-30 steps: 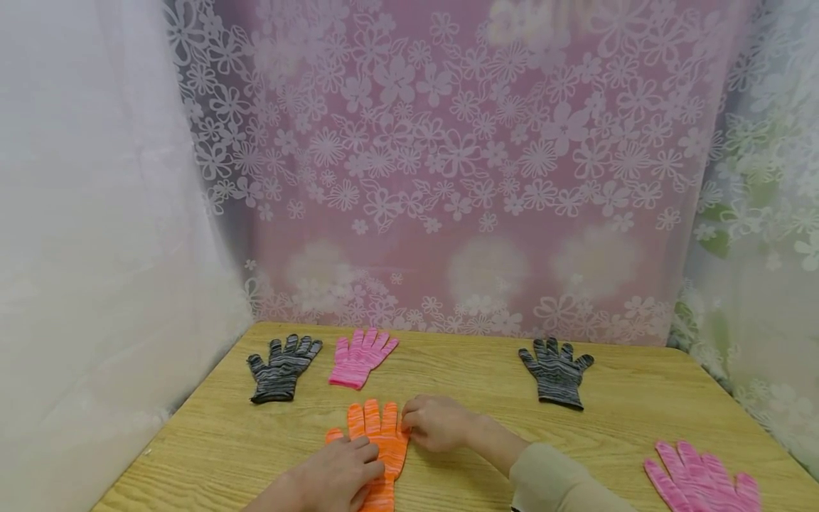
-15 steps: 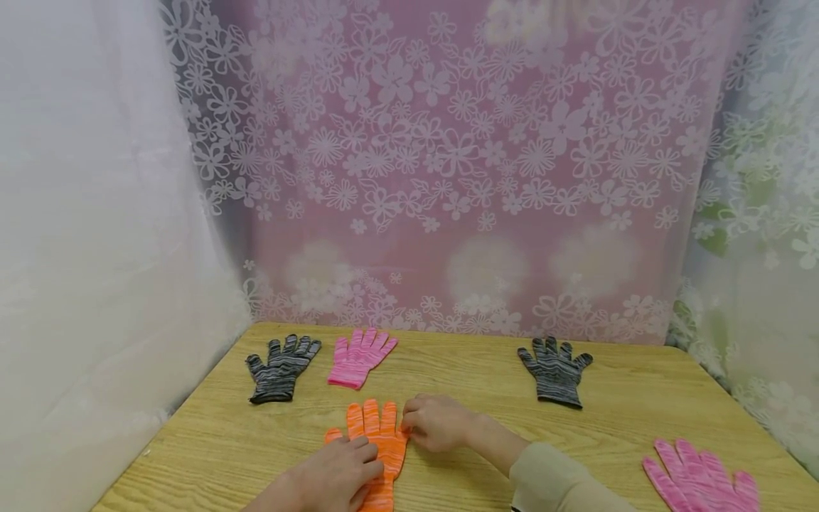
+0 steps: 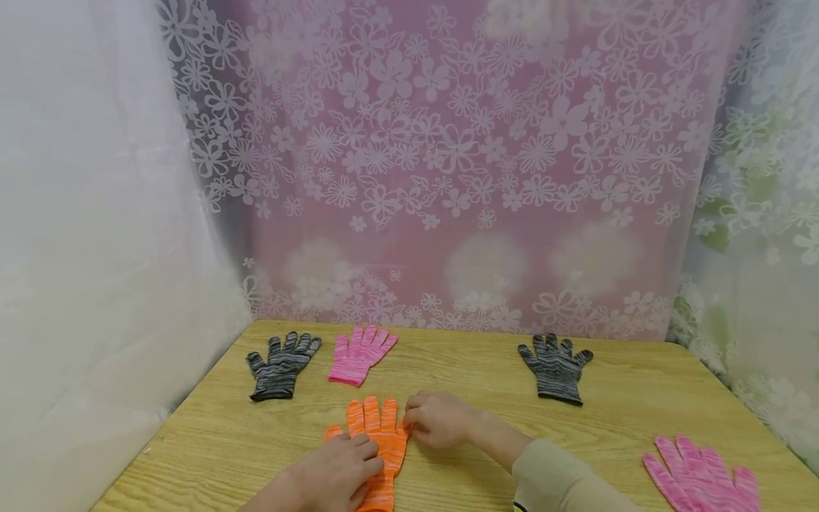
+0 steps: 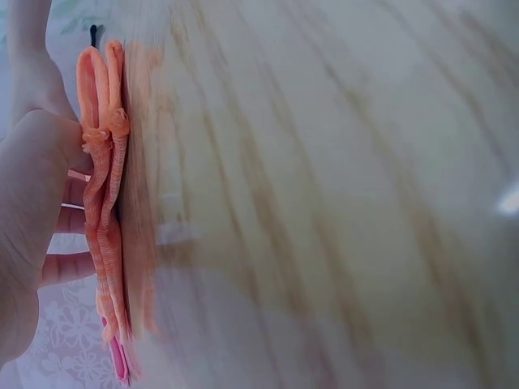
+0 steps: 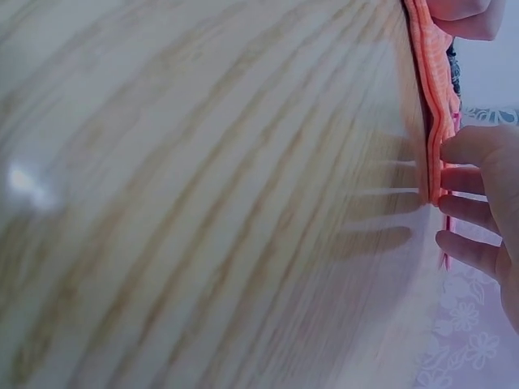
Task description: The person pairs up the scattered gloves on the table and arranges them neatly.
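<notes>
An orange knitted glove (image 3: 390, 455) lies on the wooden table in front of me, its fingers pointing away. My left hand (image 3: 339, 473) rests on its left part, fingers slightly bent over the fabric. At the right edge of the glove, my right hand (image 3: 441, 419) touches the outermost finger with its fingertips. Seen edge-on in the left wrist view, the glove (image 4: 105, 219) has a loose, gaping cuff, with the left hand (image 4: 36, 194) against it. In the right wrist view the right hand (image 5: 486, 194) has extended fingers at the glove's edge (image 5: 434, 105).
Farther back on the table (image 3: 461, 377) lie a grey-black glove (image 3: 281, 366), a pink glove (image 3: 361, 355) and another grey-black glove (image 3: 557, 370). A second pink glove (image 3: 704, 476) lies at the front right. Floral curtains (image 3: 448, 178) enclose the back and sides.
The view has shifted very slightly. Both hands and the orange glove stay in the same places.
</notes>
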A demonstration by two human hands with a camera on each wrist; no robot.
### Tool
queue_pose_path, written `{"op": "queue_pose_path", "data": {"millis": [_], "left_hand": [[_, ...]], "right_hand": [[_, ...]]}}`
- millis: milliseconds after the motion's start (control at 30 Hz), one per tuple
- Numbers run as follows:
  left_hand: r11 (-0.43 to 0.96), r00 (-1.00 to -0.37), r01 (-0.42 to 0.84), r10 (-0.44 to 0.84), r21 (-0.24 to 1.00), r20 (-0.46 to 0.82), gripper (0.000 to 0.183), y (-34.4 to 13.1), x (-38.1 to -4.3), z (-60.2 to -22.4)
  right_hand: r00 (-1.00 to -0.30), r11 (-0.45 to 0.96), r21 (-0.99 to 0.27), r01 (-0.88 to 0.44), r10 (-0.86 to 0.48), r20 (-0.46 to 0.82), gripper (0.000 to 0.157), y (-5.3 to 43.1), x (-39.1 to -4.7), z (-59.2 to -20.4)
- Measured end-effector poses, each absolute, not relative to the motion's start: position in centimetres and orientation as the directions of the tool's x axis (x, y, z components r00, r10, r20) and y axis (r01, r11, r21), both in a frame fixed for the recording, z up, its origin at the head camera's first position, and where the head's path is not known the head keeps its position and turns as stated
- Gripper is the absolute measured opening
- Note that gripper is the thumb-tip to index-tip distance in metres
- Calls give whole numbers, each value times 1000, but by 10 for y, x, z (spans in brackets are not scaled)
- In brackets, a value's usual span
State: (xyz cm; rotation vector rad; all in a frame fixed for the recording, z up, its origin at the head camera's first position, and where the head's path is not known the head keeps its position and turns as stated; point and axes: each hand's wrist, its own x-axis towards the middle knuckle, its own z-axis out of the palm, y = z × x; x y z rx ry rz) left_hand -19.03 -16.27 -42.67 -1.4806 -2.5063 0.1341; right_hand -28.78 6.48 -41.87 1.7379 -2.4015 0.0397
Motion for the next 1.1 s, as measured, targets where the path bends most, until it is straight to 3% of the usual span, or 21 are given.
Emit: {"op": "queue_pose_path", "data": {"millis": [200,467,900,1100], "left_hand": [[481,-460,851,876,-211,143,6,-162,-190,-424],[477,-450,851,878,-219,163,6,-161,-190,-424],[489,-467,849,872,-200,149,6,-161,-190,-422],[486,-464,855,872,-182,155,7,-160,-189,-421]], "right_hand": [[-276,291,86,-953,-949,154,13,64,-284,-417],[-122,138,126,-982,-984,126,19,59,-277,-416],[-125,140,147,-979,-986,106,17,61,-274,-413],[-164,171,38,-985,-976,140,17,64,-275,-414]]}}
